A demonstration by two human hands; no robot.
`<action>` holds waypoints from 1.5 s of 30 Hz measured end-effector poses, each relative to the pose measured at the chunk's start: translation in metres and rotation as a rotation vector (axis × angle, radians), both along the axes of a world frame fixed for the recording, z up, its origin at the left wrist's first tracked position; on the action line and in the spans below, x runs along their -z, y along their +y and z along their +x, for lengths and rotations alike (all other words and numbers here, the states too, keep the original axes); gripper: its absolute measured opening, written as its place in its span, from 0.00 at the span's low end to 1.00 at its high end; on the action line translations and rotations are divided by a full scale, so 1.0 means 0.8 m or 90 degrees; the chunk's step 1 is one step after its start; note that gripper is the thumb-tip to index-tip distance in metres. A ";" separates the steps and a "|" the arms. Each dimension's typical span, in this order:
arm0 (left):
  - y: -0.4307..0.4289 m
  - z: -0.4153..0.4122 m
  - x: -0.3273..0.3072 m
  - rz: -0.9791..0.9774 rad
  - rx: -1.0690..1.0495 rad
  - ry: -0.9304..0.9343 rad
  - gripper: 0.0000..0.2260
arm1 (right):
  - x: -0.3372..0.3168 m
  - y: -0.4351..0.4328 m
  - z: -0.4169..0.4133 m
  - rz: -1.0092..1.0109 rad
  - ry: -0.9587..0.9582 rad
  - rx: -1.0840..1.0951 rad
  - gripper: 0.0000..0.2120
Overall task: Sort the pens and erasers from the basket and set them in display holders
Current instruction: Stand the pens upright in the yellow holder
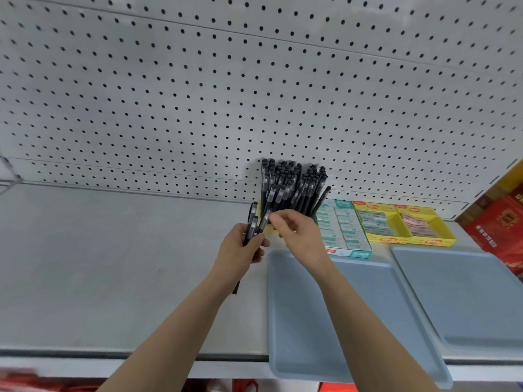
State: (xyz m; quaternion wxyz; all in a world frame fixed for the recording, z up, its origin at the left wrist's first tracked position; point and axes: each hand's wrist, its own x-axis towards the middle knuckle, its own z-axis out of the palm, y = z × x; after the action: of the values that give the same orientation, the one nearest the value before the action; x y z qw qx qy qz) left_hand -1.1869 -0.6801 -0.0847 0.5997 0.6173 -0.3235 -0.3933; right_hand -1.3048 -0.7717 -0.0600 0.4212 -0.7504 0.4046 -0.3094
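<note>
Left hand (240, 250) grips pens (252, 222) just left of pen stack (291, 185), axes near-vertical, caps up. Right hand (300, 236) pinches one cap.

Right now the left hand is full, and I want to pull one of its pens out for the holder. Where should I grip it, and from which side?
Pinch the capped top end of one of the pens, coming from above and the right. Those ends stand clear above the left hand, whose fingers wrap the middle of the barrels and leave little else to take hold of.
</note>
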 end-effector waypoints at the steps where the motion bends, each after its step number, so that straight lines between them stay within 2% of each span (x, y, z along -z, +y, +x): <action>1: -0.001 -0.001 0.000 0.000 0.010 0.001 0.06 | 0.001 0.003 0.000 0.048 -0.034 -0.018 0.09; 6: -0.001 -0.005 0.005 -0.006 0.037 0.010 0.05 | 0.005 0.003 -0.006 0.149 -0.104 -0.039 0.09; 9: -0.001 -0.002 0.008 0.021 0.006 -0.008 0.05 | 0.000 -0.011 -0.016 0.170 -0.127 0.030 0.07; 12: 0.003 0.002 0.008 0.044 -0.001 0.028 0.09 | -0.008 -0.032 -0.029 0.023 -0.046 0.170 0.09; 14: 0.005 0.003 0.006 0.048 -0.002 0.028 0.10 | -0.017 -0.041 -0.034 -0.087 -0.038 0.231 0.09; 17: 0.005 0.003 0.006 0.045 -0.015 0.020 0.10 | -0.028 -0.049 -0.034 -0.186 -0.066 0.235 0.07; 20: 0.005 0.002 0.006 0.037 -0.018 0.012 0.08 | -0.028 -0.057 -0.029 -0.233 -0.055 0.227 0.07; 24: 0.005 0.004 0.004 0.040 -0.026 0.005 0.06 | -0.015 -0.062 -0.022 -0.250 -0.025 0.197 0.05; 35: 0.002 0.002 0.001 0.006 -0.039 0.028 0.08 | -0.002 -0.061 -0.013 -0.242 0.062 0.150 0.09; 39: -0.001 -0.002 -0.003 -0.017 -0.034 0.025 0.08 | -0.007 -0.052 -0.013 -0.217 0.037 0.184 0.06; 42: -0.005 -0.005 -0.005 -0.034 -0.025 0.024 0.08 | -0.009 -0.033 -0.013 -0.191 -0.038 0.235 0.09; 45: -0.008 -0.007 -0.005 -0.044 -0.016 0.020 0.07 | -0.008 -0.010 -0.009 -0.181 -0.081 0.178 0.04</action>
State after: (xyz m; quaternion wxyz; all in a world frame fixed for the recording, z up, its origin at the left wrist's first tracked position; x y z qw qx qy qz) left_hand -1.1929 -0.6864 -0.0804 0.6304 0.5942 -0.3195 -0.3840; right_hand -1.3124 -0.7794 -0.0534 0.2886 -0.7180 0.4297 -0.4653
